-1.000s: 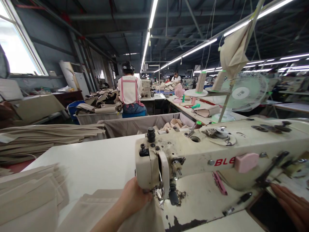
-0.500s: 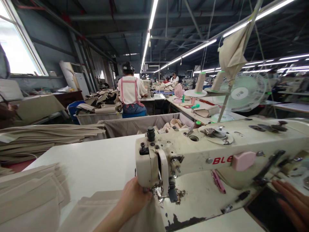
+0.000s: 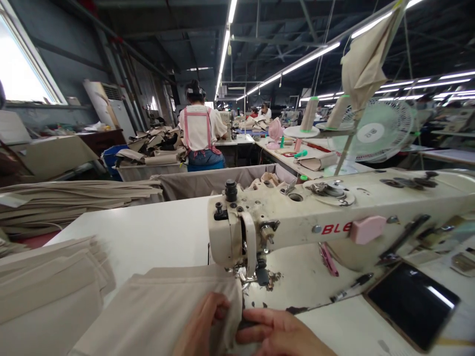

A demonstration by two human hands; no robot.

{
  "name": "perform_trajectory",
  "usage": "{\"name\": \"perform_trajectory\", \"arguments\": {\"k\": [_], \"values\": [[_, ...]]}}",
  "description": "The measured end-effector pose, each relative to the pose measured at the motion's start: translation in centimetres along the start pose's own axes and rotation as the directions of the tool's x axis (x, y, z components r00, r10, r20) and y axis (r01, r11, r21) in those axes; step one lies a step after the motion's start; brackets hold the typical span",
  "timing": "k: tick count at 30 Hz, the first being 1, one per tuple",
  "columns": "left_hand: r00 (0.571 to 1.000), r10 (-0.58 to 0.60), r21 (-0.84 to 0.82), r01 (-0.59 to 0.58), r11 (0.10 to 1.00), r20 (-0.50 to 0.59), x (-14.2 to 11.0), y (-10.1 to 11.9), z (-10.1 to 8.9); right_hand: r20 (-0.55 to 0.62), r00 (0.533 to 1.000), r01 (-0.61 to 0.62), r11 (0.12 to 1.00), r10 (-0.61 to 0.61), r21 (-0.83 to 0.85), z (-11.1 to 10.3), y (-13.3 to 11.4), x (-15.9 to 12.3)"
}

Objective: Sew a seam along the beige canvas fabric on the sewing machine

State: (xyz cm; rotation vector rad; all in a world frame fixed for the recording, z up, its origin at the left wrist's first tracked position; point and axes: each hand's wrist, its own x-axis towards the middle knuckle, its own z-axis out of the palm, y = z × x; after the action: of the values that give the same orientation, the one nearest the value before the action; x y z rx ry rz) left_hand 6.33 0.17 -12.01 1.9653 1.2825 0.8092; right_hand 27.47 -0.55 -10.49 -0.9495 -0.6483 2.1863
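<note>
Left hand [image 3: 206, 321] off sewing machine [image 3: 297, 212] head, right hand [image 3: 285, 338] in from tablet [image 3: 411, 301] side. Both now at edge of beige cloth [image 3: 148, 306], on tabletop [image 3: 148, 230] by needle; edge handling now two-handed. Fingers curled; can't tell if either grip pinches.

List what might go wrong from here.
Both the left hand and the right hand are near the working end of the sewing machine; fingers could be caught if it ran.
The beige cloth ripples between the hands, so its edge might crease or shift.
That cloth also lies close to the stacked pieces and could disturb them if it slid sideways.
</note>
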Motion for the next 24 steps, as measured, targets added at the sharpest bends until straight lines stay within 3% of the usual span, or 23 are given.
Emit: {"name": "perform_trajectory", "arguments": {"k": [3,5,7,10,13,15,17,20,24], "values": [[1.000,-0.025,-0.086,0.026,0.996,0.010,-0.2,0.9,-0.3,0.052,0.996,0.087,0.977,-0.079,-0.194,0.0,0.2,-0.4],[0.998,-0.058,-0.136,0.062,0.989,0.029,0.0,1.8,-0.9,0.007,0.972,0.229,0.942,-0.235,-0.245,-0.2,0.5,-1.1],[0.996,-0.091,-0.167,0.094,0.982,0.023,0.1,2.5,-1.3,-0.082,0.946,0.294,0.936,-0.314,-0.196,-0.3,0.5,-1.7],[0.998,-0.062,-0.192,0.060,0.980,-0.009,-0.1,2.7,-1.6,-0.141,0.967,0.216,0.976,-0.212,0.014,0.2,0.4,-2.2],[0.998,0.051,-0.182,-0.054,0.982,-0.026,-0.4,2.3,-1.6,-0.031,0.997,0.077,0.985,-0.073,0.155,1.1,0.7,-1.8],[0.987,0.157,-0.138,-0.158,0.978,-0.019,-0.5,2.0,-1.4,0.046,0.996,0.072,0.982,-0.082,0.177,1.6,0.9,-1.2],[0.954,0.299,-0.050,-0.300,0.952,-0.032,-0.5,1.8,-1.0,0.066,0.988,0.127,0.977,-0.140,0.172,2.0,1.2,-0.7],[0.855,0.516,0.159,-0.502,0.850,-0.061,-0.3,1.8,-0.5,0.043,0.976,0.206,0.972,-0.212,0.114,2.1,1.5,-0.3],[0.759,0.651,0.458,-0.571,0.681,-0.024,-0.1,2.5,-0.4,0.047,0.975,0.217,0.975,-0.219,0.045,1.8,2.2,0.0]]}}
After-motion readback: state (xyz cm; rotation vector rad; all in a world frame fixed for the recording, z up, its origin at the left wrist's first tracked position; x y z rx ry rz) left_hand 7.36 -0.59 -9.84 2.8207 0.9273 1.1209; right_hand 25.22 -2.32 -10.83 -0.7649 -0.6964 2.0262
